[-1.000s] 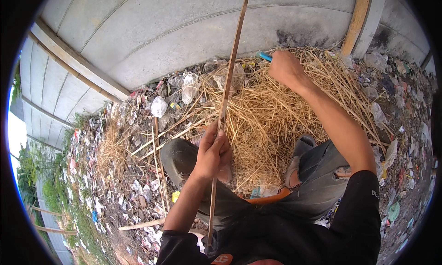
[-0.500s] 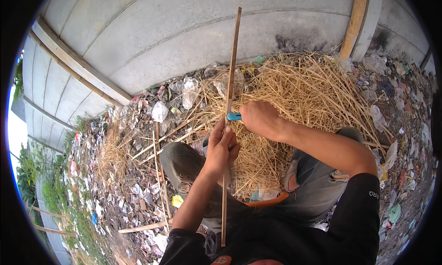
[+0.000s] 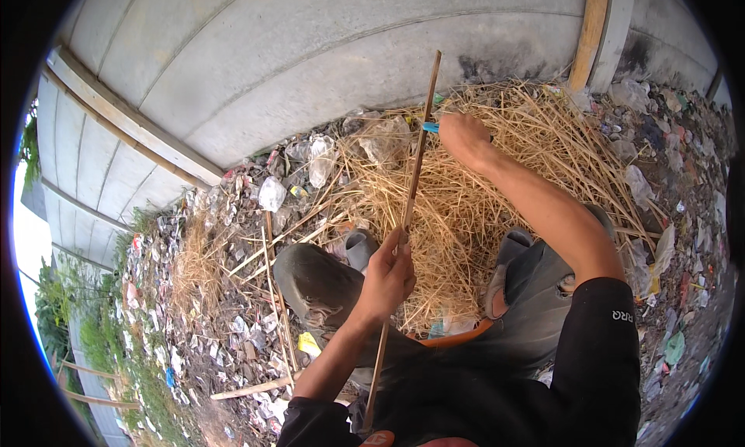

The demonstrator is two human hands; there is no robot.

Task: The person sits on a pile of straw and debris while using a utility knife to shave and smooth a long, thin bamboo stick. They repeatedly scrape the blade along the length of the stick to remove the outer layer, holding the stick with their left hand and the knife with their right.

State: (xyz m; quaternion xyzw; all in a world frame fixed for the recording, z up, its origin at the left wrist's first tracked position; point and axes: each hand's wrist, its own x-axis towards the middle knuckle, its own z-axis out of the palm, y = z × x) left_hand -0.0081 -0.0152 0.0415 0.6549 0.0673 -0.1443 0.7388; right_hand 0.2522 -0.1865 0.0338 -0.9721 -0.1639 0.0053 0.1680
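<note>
Left hand [image 3: 388, 276]: the stick [image 3: 419, 164] is lying between gripping fingers, at the straw's [image 3: 469, 222] left edge.
Right hand [image 3: 466, 138]: fingers are clutching a blue tool [image 3: 431, 127] by the stick, over the straw.

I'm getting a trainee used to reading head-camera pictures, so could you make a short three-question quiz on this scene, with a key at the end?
1. Which hand is wrapped around the long, thin brown strip?
2. Choose one. The visible part of the tool in the right hand is: A) red, B) blue, C) yellow.
3. True or false: a straw-coloured heap lies on the ground in front of the grey wall.

Key:
1. The left hand, below the middle of the strip.
2. B, blue.
3. True.
</note>
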